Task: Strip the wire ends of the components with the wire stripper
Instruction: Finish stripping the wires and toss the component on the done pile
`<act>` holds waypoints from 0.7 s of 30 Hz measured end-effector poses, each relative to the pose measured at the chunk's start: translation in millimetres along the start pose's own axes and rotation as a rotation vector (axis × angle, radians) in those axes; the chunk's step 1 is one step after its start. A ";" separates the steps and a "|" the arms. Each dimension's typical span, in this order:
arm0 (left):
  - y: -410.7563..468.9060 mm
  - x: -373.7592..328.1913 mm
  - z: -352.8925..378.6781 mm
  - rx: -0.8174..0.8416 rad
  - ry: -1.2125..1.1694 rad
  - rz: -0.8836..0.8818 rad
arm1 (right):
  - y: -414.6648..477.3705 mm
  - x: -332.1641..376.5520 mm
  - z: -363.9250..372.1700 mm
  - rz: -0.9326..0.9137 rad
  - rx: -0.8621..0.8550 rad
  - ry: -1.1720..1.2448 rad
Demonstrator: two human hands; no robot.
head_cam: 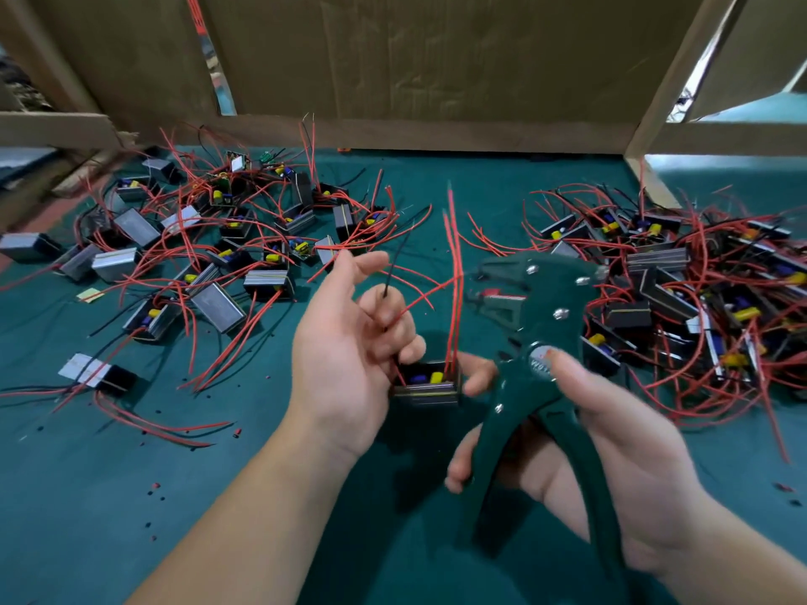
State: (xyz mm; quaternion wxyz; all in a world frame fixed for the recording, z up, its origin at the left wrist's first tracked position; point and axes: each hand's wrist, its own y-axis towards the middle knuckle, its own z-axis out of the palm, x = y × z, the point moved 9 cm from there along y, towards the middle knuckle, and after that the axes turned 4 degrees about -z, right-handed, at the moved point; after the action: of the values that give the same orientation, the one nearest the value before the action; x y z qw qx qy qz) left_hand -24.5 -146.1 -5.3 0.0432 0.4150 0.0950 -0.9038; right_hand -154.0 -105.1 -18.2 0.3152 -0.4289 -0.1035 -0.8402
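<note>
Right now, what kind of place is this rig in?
Likely a small electronics assembly bench: piles of wired components on a green mat, cardboard screens behind, and the right hand holding a wire stripper beside the component in the left hand.

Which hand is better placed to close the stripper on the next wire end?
Right, probably. The right hand grips the wire stripper by its handles, jaws toward the red wires; the left hand is busy holding the component.
</note>
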 end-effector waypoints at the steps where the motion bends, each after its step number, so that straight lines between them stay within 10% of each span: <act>1: 0.0 3.0 0.0 0.005 -0.034 -0.020 | -0.7 -4.7 5.0 0.028 0.037 -0.014; 17: 1.1 14.2 1.9 -0.005 -0.031 -0.039 | -0.2 3.3 0.4 0.016 0.002 -0.212; 21: 7.2 -3.2 -8.8 -0.091 0.588 0.096 | 1.0 45.6 -18.9 -0.284 -0.175 -0.233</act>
State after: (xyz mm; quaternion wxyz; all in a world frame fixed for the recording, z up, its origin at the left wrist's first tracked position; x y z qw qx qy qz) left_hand -14.7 -151.3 -9.4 0.0751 0.6605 0.1243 -0.7366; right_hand -185.5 -134.4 6.0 0.1411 -0.5300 -0.1253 -0.8267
